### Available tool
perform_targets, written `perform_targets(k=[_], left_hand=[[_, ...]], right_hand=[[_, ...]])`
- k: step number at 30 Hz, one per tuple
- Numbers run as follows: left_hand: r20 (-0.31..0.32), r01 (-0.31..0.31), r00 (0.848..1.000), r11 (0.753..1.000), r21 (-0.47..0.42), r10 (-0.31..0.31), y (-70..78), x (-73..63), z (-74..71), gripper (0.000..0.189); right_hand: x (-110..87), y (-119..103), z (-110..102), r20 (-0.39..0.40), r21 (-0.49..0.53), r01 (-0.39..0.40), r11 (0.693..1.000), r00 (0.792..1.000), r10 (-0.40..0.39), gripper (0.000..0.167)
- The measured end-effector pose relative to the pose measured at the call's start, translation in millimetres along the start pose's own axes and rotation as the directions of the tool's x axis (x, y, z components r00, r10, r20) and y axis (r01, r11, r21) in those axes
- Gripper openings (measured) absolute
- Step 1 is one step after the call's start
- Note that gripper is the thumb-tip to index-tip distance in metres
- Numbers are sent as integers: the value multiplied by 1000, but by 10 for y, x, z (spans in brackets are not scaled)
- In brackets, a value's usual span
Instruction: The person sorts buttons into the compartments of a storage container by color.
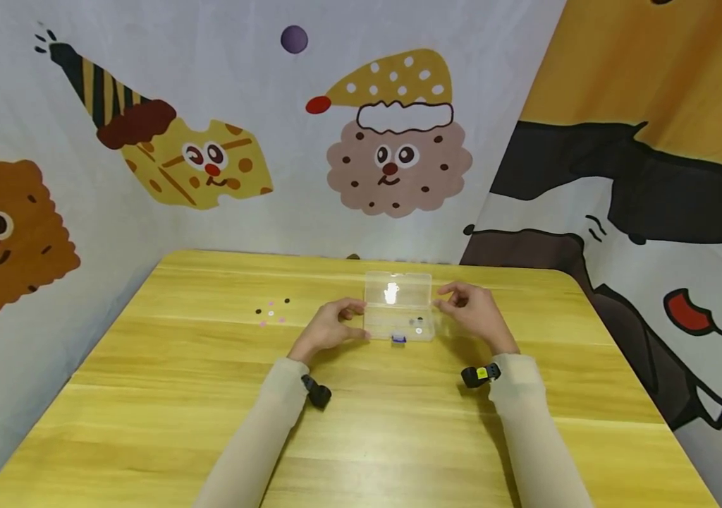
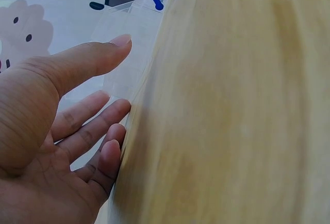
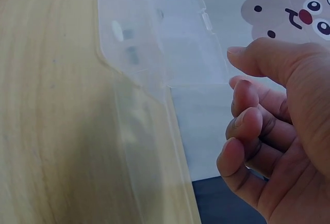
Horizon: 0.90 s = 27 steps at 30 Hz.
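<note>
Head view: on the right wrist camera (image 1: 479,375), a yellow patch (image 1: 481,372) is showing, any lettering too small to read. Clear plastic box (image 1: 378,324) is sitting on the wooden table (image 1: 361,437), toward its far edge, between the hands. Its lid (image 1: 413,288) is standing raised at the back, catching a bright glare; a blue latch (image 1: 398,340) is marking the front. A white disc (image 1: 419,331) and something dark are lying in the right part; compartment lines are hard to make out. Loose discs (image 1: 271,313), black, pink and white, are lying well left of the box.

Left wrist view: left hand (image 1: 329,326) is spreading thumb and fingers wide apart along the box's left side, fingertips seeming to touch the wall, not closing round it. Box is running out of the top; its clear edges are blending into the backdrop.

Right wrist view: right hand (image 1: 476,312) is hovering just beside the box, fingers loosely bent, thumb and index tips slightly apart, gripping nothing visible. Contents are blurring through the cloudy plastic; the latch is being cut off at the top.
</note>
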<state>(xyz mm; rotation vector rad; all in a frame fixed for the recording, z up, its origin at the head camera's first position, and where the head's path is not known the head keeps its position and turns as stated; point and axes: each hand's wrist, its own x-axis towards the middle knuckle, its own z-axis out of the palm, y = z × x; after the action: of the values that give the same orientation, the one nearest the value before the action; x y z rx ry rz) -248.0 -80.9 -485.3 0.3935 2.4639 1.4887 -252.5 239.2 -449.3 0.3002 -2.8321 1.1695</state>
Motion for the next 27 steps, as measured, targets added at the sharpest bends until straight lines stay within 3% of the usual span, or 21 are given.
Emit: perform_targets(k=[8,14,27], left_hand=[[-3,8,1000,1000,-17,-8,-4,-23,35,63],[-5,3,1000,1000,-10,-3,9,-23,29,62],[-11,-3,1000,1000,-2,3,-5,21,26,62]], right_hand=[[-10,45,-13,28,-23,0,1000,1000,1,36],[-32,67,-120,22,-65,25,998,999,-24,40],[-114,177,-356,23,-146,6,989,1000,-3,39]])
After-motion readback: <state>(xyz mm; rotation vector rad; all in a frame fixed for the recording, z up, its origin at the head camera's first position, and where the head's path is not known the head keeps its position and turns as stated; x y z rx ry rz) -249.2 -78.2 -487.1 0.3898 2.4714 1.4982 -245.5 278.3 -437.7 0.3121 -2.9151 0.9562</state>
